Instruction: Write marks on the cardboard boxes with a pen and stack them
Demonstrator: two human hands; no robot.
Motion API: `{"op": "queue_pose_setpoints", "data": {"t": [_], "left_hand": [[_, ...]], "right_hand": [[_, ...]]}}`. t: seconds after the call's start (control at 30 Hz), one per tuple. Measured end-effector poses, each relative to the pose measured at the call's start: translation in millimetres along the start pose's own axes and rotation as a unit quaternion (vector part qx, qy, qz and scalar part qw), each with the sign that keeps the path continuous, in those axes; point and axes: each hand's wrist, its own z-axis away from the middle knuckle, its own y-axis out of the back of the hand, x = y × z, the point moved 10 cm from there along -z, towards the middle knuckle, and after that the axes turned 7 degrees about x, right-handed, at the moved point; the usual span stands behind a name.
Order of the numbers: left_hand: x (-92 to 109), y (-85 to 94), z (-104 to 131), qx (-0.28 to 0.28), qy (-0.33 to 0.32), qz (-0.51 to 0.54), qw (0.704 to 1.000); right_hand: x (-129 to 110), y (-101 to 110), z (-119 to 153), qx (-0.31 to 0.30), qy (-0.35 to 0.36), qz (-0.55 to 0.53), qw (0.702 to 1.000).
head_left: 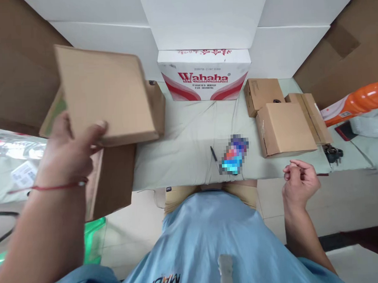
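Observation:
A flat brown cardboard box [107,95] is held up on the left by my left hand [70,147], thumb on its upper face and the other fingers partly hidden. Behind and below it show parts of other cardboard boxes [115,181]. My right hand [300,181] is curled at the table's front edge on the right, its fingers drawn together; whether anything small is in them I cannot make out. Just beyond it sits a closed cardboard box [286,128], apart from the hand.
A white and red Wahaba carton [206,79] stands at the back of the cloth-covered table [180,159]. A phone with a blurred screen [234,154] and a black pen [213,153] lie mid-table. At right are more boxes [264,93], keys [333,154] and an orange bottle [361,101].

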Motion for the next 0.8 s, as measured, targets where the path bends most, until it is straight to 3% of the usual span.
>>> {"op": "queue_pose_setpoints", "data": {"t": [0.07, 0.17, 0.23, 0.3, 0.4, 0.53, 0.67, 0.73, 0.8], "left_hand": [[-0.6, -24.1, 42.8, -0.039, 0.017, 0.067, 0.997], [-9.7, -71.8, 95.4, -0.144, 0.057, 0.142, 0.978], [-21.1, -97.0, 117.3, -0.181, 0.097, 0.187, 0.961], [-29.6, -113.2, 128.6, -0.178, 0.127, 0.247, 0.944], [-27.5, -120.8, 133.8, -0.128, 0.094, 0.306, 0.939], [-3.3, -124.6, 148.1, -0.110, -0.029, 0.293, 0.949], [20.7, -135.9, 174.6, -0.157, -0.152, 0.244, 0.945], [19.3, -140.1, 181.7, -0.167, -0.146, 0.280, 0.934], [9.8, -144.7, 184.2, -0.178, -0.088, 0.346, 0.917]], "right_hand": [[-0.3, -3.2, 0.2, -0.003, 0.001, -0.005, 1.000], [-2.2, -8.7, -1.4, -0.012, 0.009, -0.008, 1.000], [-1.1, -12.3, -1.9, -0.018, 0.008, -0.009, 1.000], [3.5, -18.6, 0.3, -0.030, -0.004, -0.012, 0.999], [15.6, -46.5, 13.6, -0.103, -0.047, -0.015, 0.993], [23.2, -112.5, 49.1, -0.281, -0.115, -0.053, 0.951], [14.0, -140.2, 49.8, -0.280, -0.113, -0.096, 0.948], [15.1, -145.3, 47.3, -0.288, -0.120, -0.079, 0.947], [19.6, -148.5, 51.0, -0.320, -0.143, -0.059, 0.935]]}}
